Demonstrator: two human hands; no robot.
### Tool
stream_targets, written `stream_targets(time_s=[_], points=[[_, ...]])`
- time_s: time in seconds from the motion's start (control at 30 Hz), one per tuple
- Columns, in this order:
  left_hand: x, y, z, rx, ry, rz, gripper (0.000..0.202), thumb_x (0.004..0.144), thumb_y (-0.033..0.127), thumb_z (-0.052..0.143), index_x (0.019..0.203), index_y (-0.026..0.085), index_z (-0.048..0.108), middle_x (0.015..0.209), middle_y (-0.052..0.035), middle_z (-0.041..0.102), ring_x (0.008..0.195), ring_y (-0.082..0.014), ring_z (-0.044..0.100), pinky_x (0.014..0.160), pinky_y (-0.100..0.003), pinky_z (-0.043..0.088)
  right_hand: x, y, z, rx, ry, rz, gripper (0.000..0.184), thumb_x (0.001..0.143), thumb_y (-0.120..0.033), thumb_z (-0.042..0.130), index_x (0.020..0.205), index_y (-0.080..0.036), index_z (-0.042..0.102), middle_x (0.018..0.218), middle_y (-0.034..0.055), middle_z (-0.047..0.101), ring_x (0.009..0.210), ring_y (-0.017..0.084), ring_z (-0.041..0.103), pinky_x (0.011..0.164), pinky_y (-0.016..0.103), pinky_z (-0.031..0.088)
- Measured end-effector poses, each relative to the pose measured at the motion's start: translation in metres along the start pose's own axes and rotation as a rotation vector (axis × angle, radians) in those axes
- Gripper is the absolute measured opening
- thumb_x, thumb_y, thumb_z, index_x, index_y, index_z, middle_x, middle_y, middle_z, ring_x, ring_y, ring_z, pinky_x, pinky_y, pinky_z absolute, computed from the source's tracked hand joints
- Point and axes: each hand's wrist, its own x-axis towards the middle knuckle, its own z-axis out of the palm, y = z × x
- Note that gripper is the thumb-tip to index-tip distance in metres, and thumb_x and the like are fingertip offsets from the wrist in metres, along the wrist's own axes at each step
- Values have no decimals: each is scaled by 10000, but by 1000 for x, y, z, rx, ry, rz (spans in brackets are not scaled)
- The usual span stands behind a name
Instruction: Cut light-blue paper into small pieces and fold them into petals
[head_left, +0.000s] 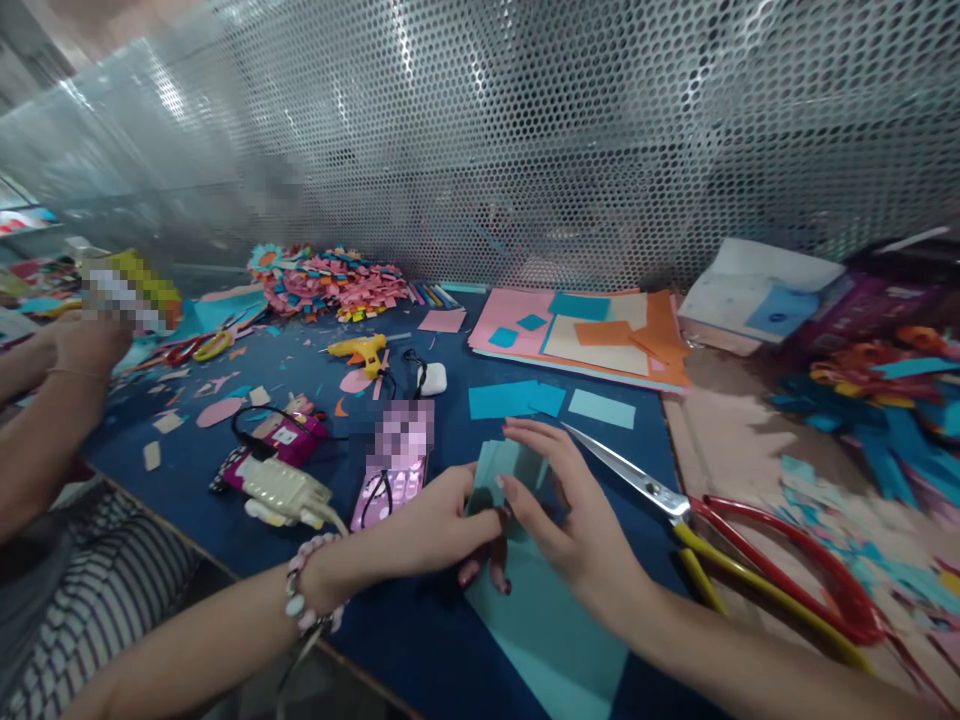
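Observation:
A long teal paper sheet [555, 625] lies on the blue table, and its far end is a raised, folded-looking section. My left hand [454, 520] grips that far part from the left side, with its fingers curled around the paper. From the right, my right hand [577, 520] holds the same end, thumb on the near face and fingers over the far edge. Just right of that hand rest large scissors [675, 500] with red and yellow handles, blades parted. Blue paper pieces [517, 400] and a pale blue piece [602, 408] lie beyond my hands.
A phone [394, 465], a white device with a cable [285, 492] and a yellow glue gun [360, 350] lie to the left. Stacked coloured paper [517, 310] and a pile of paper pieces [330, 285] sit near the perforated metal panel [525, 130]. Another person's arm [52, 420] works at left.

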Motion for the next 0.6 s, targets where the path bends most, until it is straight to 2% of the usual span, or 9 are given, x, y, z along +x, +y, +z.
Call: stream_targets(time_s=[0.1, 0.2, 0.27, 0.3, 0.37, 0.4, 0.43, 0.53, 0.6], points=[[-2, 2, -1, -10, -52, -30, 102, 781, 129, 434, 829, 136, 523, 491, 46, 579, 330, -35, 392, 370, -138, 322, 0, 0, 0, -99, 3, -58, 353, 899, -301, 504, 1251, -290, 484, 1353, 45, 421, 1264, 182, 395, 1041, 379, 386], [-3, 4, -1, -3, -136, -40, 125, 752, 84, 433, 786, 138, 540, 467, 55, 560, 325, -31, 380, 358, -133, 303, -1, -1, -1, -205, -9, -188, 349, 897, -247, 494, 1245, -266, 492, 1364, 63, 421, 1274, 220, 370, 1049, 445, 370], [-4, 4, -1, -28, -184, -63, 113, 751, 92, 451, 755, 137, 555, 447, 61, 543, 316, -30, 379, 346, -131, 294, -2, -3, -1, -206, -20, -254, 356, 883, -223, 504, 1237, -258, 485, 1323, 75, 454, 1241, 238, 410, 1003, 457, 421], [-4, 5, -2, -53, -194, -78, 101, 759, 110, 467, 751, 137, 564, 435, 65, 530, 312, -31, 386, 339, -130, 287, -3, -4, -1, -172, -35, -239, 373, 877, -222, 508, 1246, -259, 468, 1299, 83, 465, 1189, 237, 463, 927, 427, 488], [-5, 5, -4, -98, -205, -98, 106, 781, 152, 490, 770, 130, 593, 422, 65, 514, 308, -32, 409, 331, -126, 276, -6, -7, -3, -50, -75, -127, 406, 886, -241, 492, 1282, -273, 411, 1259, 96, 465, 966, 191, 593, 650, 313, 574], [-6, 6, -5, -114, -216, -97, 129, 796, 174, 492, 789, 124, 610, 421, 59, 514, 311, -35, 427, 330, -126, 280, -6, -8, -4, 4, -84, -73, 401, 892, -251, 483, 1283, -279, 398, 1240, 98, 464, 858, 163, 614, 529, 266, 553], [-6, 7, -6, -126, -231, -91, 155, 808, 191, 488, 800, 118, 624, 424, 48, 520, 316, -40, 448, 331, -126, 288, -7, -9, -5, 31, -74, -51, 377, 895, -254, 480, 1265, -280, 407, 1208, 95, 473, 797, 146, 614, 475, 245, 528], [-8, 8, -10, -172, -296, -99, 212, 840, 217, 459, 818, 106, 638, 437, 18, 546, 330, -67, 500, 330, -138, 339, -6, -7, -9, -28, 17, -145, 247, 884, -236, 509, 1130, -263, 499, 1014, 57, 540, 845, 159, 585, 613, 279, 538], [-8, 9, -10, -225, -343, -107, 221, 847, 210, 449, 838, 101, 641, 458, 10, 562, 334, -75, 513, 322, -143, 359, -4, -5, -11, -53, 37, -155, 175, 888, -231, 512, 1059, -260, 536, 888, 27, 548, 824, 152, 561, 671, 288, 516]])
